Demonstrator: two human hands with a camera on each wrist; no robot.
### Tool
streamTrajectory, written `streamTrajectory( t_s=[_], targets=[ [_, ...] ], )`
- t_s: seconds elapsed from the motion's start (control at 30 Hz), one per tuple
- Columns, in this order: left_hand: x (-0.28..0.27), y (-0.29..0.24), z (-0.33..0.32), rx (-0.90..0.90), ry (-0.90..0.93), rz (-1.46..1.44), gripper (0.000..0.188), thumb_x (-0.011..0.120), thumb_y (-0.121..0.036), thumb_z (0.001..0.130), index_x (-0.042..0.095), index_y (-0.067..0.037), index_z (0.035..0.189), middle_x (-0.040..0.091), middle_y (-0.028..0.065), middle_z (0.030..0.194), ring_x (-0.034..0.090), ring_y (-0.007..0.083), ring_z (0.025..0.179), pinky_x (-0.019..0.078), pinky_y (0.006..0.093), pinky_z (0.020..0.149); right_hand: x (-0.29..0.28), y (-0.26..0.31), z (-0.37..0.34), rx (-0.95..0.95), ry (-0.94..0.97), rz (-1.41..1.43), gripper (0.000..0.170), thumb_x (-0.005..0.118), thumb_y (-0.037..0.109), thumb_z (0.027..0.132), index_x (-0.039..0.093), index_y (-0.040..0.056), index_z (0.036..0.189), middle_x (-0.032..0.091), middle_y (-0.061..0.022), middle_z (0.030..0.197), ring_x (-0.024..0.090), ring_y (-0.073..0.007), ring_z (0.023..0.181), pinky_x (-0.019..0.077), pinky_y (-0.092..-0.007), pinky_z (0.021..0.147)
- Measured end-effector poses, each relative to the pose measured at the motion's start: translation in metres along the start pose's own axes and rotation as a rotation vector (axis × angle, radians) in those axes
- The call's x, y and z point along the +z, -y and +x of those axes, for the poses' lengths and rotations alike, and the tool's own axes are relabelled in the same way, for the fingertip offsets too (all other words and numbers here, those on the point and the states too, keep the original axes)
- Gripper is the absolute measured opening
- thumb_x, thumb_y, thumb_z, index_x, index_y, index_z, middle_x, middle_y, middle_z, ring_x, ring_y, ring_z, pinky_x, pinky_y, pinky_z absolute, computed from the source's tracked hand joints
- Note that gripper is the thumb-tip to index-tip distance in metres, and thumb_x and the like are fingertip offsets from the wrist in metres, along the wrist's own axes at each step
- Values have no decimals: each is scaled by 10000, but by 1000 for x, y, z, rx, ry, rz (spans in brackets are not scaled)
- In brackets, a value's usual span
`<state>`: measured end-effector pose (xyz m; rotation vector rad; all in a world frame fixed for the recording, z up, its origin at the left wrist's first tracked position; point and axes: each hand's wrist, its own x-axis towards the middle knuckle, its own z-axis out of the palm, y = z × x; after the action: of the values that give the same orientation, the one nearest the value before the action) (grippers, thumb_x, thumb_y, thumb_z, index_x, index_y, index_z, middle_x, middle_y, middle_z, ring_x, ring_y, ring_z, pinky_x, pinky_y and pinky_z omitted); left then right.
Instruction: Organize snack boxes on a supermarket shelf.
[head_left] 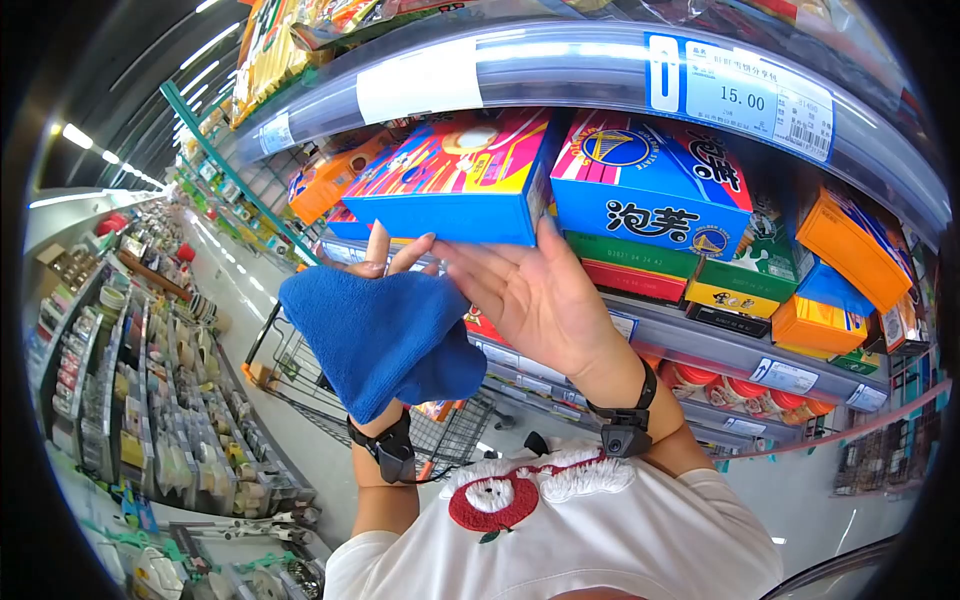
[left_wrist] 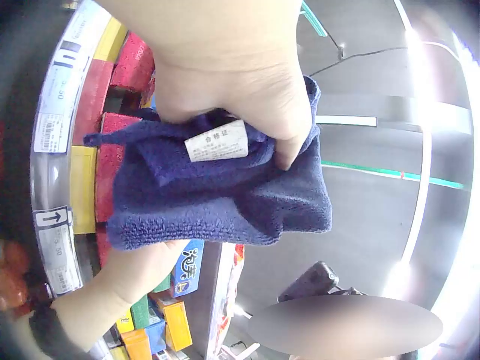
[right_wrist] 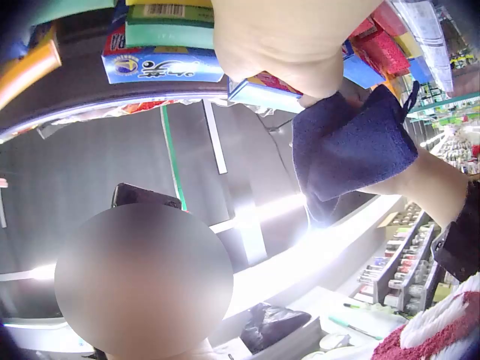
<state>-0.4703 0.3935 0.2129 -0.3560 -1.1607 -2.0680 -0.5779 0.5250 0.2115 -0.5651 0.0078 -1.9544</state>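
Observation:
My left hand [left_wrist: 225, 90] grips a folded blue cloth [head_left: 385, 340] with a white label. In the head view the cloth covers most of that hand, and its fingertips reach up to the lower edge of a bright blue and pink snack box [head_left: 440, 215]. My right hand [head_left: 540, 300] is at the same box, palm facing the head camera. Its thumb lies up along the right end, and its extended fingers lie at the bottom edge, partly behind the cloth. The box sits tilted among others on the shelf. Another blue box [head_left: 650, 210] stands just to its right.
A curved shelf edge with price tags [head_left: 745, 95] runs above the boxes. Green, yellow and orange boxes [head_left: 850, 245] are stacked to the right. A wire shopping cart [head_left: 300, 370] stands below left, beside a long aisle of shelves [head_left: 150, 380].

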Motion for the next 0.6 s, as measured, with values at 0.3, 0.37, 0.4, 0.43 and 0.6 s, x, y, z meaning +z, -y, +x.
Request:
streamTrajectory(
  t_s=[0.3,0.37,0.4,0.43,0.6],
  targets=[
    [-32,14,20,96,265,264,373,495,-87,892,385,-40,1245,182,160,1466,411,313,1241,458,396,925,-3,-13,-1,-119,-56,-177,642,388,448,926,329,-50,1326,353,-185,1386,349,-242,1290,314,-375,1055],
    [-24,16,9,49,257,22,401,489,-166,906,399,-59,1281,208,126,1467,398,290,1253,430,388,952,-9,-20,-3,-148,-75,-221,649,379,465,923,328,-32,1336,356,-188,1384,349,-248,1290,311,-391,1051],
    [-29,13,1,-26,251,-97,399,484,-195,911,414,-65,1282,228,121,1460,401,281,1250,423,383,959,-15,-24,-7,-171,-90,-257,657,339,462,924,287,-22,1366,352,-221,1380,346,-292,1291,311,-397,1041],
    [-35,10,-8,-100,237,-216,401,478,-224,917,428,-71,1284,248,115,1454,403,271,1247,416,378,966,-24,-28,-13,-168,-80,-275,644,341,443,925,288,-25,1364,380,-228,1355,365,-296,1277,320,-402,1034],
    [-109,6,-81,-297,158,-285,357,443,-254,931,484,-64,1230,432,133,1336,491,234,1154,425,350,954,-79,-59,-24,-94,-18,-339,595,379,372,902,332,-36,1332,533,-246,1190,487,-326,1160,384,-415,975]
  ],
)
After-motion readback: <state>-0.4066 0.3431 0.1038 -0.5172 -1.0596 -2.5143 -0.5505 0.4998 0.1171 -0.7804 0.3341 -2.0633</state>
